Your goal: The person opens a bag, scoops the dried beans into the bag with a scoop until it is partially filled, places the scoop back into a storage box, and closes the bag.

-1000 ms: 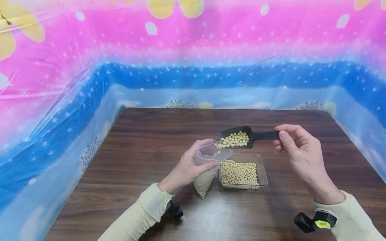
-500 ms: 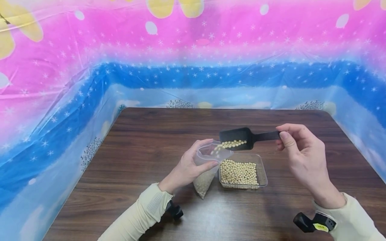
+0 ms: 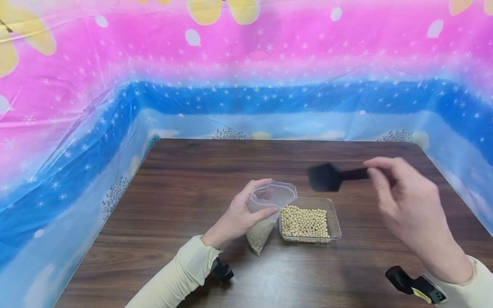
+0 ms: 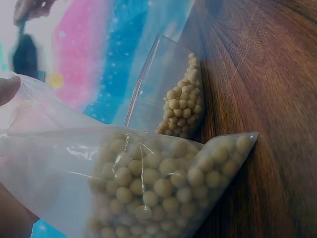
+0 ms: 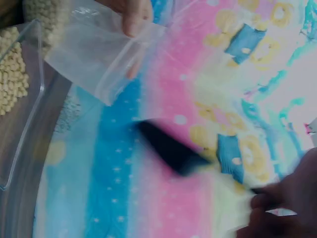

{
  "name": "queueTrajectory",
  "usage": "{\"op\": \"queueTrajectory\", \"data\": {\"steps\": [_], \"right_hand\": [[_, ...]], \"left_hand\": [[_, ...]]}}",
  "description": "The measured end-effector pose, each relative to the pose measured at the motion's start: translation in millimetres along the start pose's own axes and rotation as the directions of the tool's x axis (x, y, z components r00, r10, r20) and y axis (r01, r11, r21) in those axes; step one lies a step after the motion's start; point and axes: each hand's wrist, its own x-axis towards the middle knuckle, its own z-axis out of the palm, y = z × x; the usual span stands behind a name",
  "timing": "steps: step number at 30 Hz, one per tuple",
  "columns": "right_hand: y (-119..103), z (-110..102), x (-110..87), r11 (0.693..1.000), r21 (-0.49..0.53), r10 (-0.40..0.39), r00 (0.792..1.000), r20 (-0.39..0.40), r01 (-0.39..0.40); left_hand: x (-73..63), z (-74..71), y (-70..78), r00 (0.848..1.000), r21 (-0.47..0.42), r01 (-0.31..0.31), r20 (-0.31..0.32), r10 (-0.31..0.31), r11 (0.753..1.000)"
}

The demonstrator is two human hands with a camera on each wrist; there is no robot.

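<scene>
My left hand (image 3: 240, 211) holds a clear plastic bag (image 3: 274, 192) near its mouth, which gapes toward the right. Pale round beans that look like soybeans (image 4: 158, 183) fill the bag's lower part. Pinched by the handle in my right hand (image 3: 408, 201) is a small black scoop (image 3: 325, 177), blurred and without beans showing in it. It hangs above and to the right of the bag's mouth, over the far side of a clear rectangular tub (image 3: 336, 222). More of the same beans (image 3: 304, 220) lie in the tub, right beside the bag.
A dark wood-grain table (image 3: 185, 179) lies under everything. Behind it and along both sides hangs a pink and blue patterned cloth (image 3: 246, 98). A black wrist camera (image 3: 412, 284) sits on my right wrist, another (image 3: 223, 269) on my left.
Beans have slid from the scoop into the bag. The scoop has tipped and moved right, away from the bag's mouth, with my right hand. My left hand and the bag have stayed put.
</scene>
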Motion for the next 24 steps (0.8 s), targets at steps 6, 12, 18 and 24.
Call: {"op": "queueTrajectory", "data": {"steps": [6, 12, 18, 24], "right_hand": [[5.2, 23.2, -22.7, 0.982, -0.175, -0.013, 0.949, 0.314, 0.071], [8.8, 36.4, -37.6, 0.983, -0.178, 0.038, 0.917, 0.397, 0.037], [27.0, 28.2, -35.4, 0.942, -0.134, 0.329, 0.774, 0.541, -0.307], [46.5, 27.9, -45.4, 0.848, -0.051, 0.445, 0.657, 0.609, -0.527]], "left_hand": [[-0.5, -0.2, -0.3, 1.000, 0.009, 0.002, 0.006, -0.002, 1.000], [-0.5, 0.3, -2.3, 1.000, -0.007, 0.012, 0.009, -0.011, 1.000], [-0.4, 0.3, -1.5, 1.000, -0.010, 0.013, 0.009, -0.012, 1.000], [0.4, 0.1, 0.9, 1.000, 0.004, -0.004, 0.000, 0.004, 1.000]]}}
